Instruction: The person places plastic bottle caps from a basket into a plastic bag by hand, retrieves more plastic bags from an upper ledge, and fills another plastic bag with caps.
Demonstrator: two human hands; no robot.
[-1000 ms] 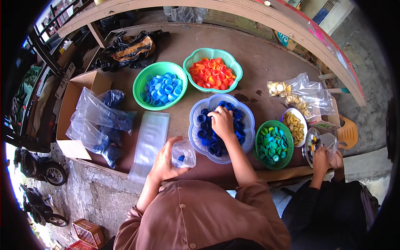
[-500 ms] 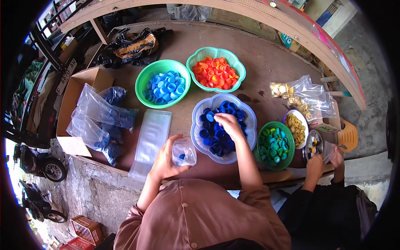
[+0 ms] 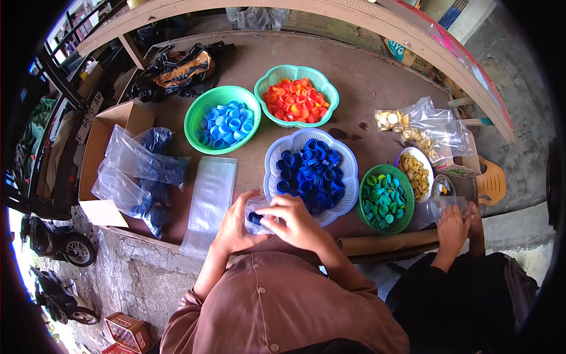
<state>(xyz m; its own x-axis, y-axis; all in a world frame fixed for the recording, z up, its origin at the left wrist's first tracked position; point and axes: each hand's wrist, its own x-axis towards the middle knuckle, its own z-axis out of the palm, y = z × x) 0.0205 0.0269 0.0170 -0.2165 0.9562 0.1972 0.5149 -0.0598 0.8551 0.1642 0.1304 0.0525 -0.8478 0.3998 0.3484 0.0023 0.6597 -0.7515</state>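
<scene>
My left hand (image 3: 236, 227) is closed around a small clear plastic bag (image 3: 250, 203) and keeps its mouth up. At the bag's mouth, my right hand (image 3: 292, 221) has its fingertips pinched against a dark blue bottle cap (image 3: 255, 218); the fingers partly cover the bag. Just beyond my hands, a lavender basket (image 3: 352, 183) holds many dark blue bottle caps (image 3: 312, 171). Left of it, a stack of flat clear bags (image 3: 209, 197) lies on the table.
A green basin (image 3: 190, 127) holds light blue caps, a mint basket (image 3: 333, 97) orange ones, a dark green basket (image 3: 361, 209) green ones. A white bowl (image 3: 431, 174) holds yellowish caps. Left stands a cardboard box (image 3: 94, 153) with filled bags. On the right, a co-worker's hands (image 3: 454, 227) handle a clear bag.
My right hand has come from the lavender basket to the bag in my left hand. The co-worker's hands have come together over their bag.
</scene>
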